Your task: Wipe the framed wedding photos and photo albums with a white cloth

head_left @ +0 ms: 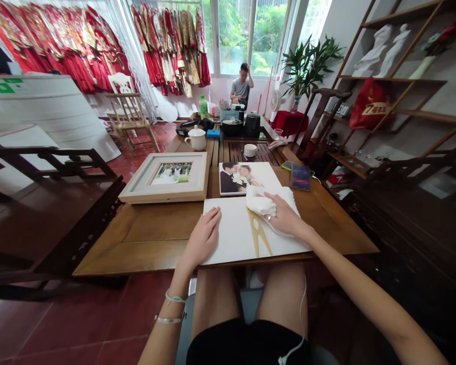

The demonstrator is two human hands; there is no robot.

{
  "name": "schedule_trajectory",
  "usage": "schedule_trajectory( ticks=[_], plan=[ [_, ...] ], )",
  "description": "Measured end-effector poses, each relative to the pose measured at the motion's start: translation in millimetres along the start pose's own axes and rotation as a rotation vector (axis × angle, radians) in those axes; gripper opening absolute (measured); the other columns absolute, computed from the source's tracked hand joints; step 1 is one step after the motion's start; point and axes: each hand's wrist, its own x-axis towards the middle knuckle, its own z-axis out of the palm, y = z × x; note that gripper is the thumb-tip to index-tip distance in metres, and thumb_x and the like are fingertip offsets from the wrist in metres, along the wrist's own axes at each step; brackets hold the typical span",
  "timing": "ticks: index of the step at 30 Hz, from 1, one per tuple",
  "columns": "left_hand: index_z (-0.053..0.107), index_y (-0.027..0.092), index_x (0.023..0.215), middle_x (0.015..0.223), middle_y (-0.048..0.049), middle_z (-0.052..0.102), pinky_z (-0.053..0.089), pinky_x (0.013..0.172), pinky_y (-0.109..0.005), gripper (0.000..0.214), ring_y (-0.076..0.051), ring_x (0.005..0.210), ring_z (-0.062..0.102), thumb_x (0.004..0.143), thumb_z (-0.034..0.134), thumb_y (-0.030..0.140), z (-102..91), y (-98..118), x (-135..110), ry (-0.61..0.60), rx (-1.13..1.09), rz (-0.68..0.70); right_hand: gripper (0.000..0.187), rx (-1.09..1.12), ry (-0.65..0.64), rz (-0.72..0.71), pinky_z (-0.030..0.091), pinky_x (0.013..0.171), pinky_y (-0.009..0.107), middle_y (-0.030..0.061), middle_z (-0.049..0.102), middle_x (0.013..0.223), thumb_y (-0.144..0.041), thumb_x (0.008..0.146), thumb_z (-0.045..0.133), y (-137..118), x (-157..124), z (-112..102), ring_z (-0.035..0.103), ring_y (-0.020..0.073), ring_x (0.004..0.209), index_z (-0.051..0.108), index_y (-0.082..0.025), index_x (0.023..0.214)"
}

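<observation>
A white flat panel (228,241) lies at the table's near edge, with a gold A-shaped piece (257,234) on its face. My left hand (204,237) rests flat on the panel's left side, fingers stretched out and holding nothing. In my right hand (285,215) is a bunched white cloth (259,202), pressed on the panel's upper right part and covering the top of the gold piece. Just beyond lies a wedding photo print (231,185), its right part overlapped by the cloth. To the left is a pale wooden picture frame (137,188) around a smaller photo.
On the wooden table (152,228), a phone (301,177) lies at the right. Farther back are a white lidded cup (196,139), a small white bowl (250,150), a dark kettle (253,124) and a green bottle (203,107). A person (241,88) sits at the far end.
</observation>
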Motion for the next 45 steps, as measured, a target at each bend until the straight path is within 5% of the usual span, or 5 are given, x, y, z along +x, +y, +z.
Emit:
schedule_trajectory(
  ticks=[10, 23, 35, 38, 45],
  plan=[
    [0.048, 0.018, 0.137, 0.148, -0.0104, 0.043, 0.022, 0.118, -0.050, 0.045, -0.022, 0.141, 0.034, 0.095, 0.031, 0.023, -0.3, 2.8, -0.3, -0.001, 0.014, 0.001, 0.089, -0.147, -0.278, -0.376, 0.003, 0.116, 0.056, 0.0068, 0.025, 0.156, -0.018, 0.066, 0.055, -49.4, -82.7, -14.7, 0.011, 0.0300, 0.145, 0.025, -0.020, 0.150],
    [0.048, 0.016, 0.137, 0.149, -0.0114, 0.041, 0.022, 0.118, -0.050, 0.046, -0.023, 0.141, 0.033, 0.095, 0.031, 0.023, -3.0, 4.1, -0.1, -0.028, 0.004, -0.003, 0.068, -0.073, -0.054, 0.024, 0.011, 0.117, 0.054, 0.0103, 0.041, 0.148, -0.021, 0.079, 0.051, 8.7, -3.6, -12.6, 0.028, 0.0265, 0.141, 0.036, -0.019, 0.145],
    [0.048, 0.019, 0.137, 0.149, -0.0096, 0.042, 0.021, 0.118, -0.050, 0.045, -0.023, 0.141, 0.033, 0.095, 0.031, 0.023, -0.7, 3.5, -0.5, -0.012, 0.031, -0.004, 0.085, -0.016, -0.307, -0.103, 0.013, 0.116, 0.059, -0.0007, 0.034, 0.152, -0.009, 0.070, 0.051, -27.3, -119.5, -57.1, 0.023, 0.0284, 0.142, 0.028, -0.033, 0.148],
    [0.048, 0.019, 0.137, 0.149, -0.0096, 0.042, 0.022, 0.118, -0.051, 0.045, -0.023, 0.141, 0.033, 0.096, 0.030, 0.024, -0.4, 2.4, 0.0, -0.017, 0.041, 0.000, 0.081, 0.012, -0.310, -0.101, 0.012, 0.117, 0.057, -0.0005, 0.034, 0.152, -0.010, 0.072, 0.051, -16.1, -107.0, -57.5, 0.024, 0.0265, 0.142, 0.031, -0.032, 0.147],
    [0.047, 0.016, 0.137, 0.149, -0.0117, 0.042, 0.022, 0.118, -0.051, 0.046, -0.023, 0.141, 0.033, 0.095, 0.031, 0.023, -1.3, 1.3, 0.6, -0.023, 0.041, 0.015, 0.055, 0.058, -0.211, -0.123, 0.009, 0.118, 0.053, 0.0022, 0.043, 0.148, -0.032, 0.085, 0.052, 35.2, -19.7, -37.5, 0.028, 0.0234, 0.141, 0.045, -0.029, 0.140]
  ],
)
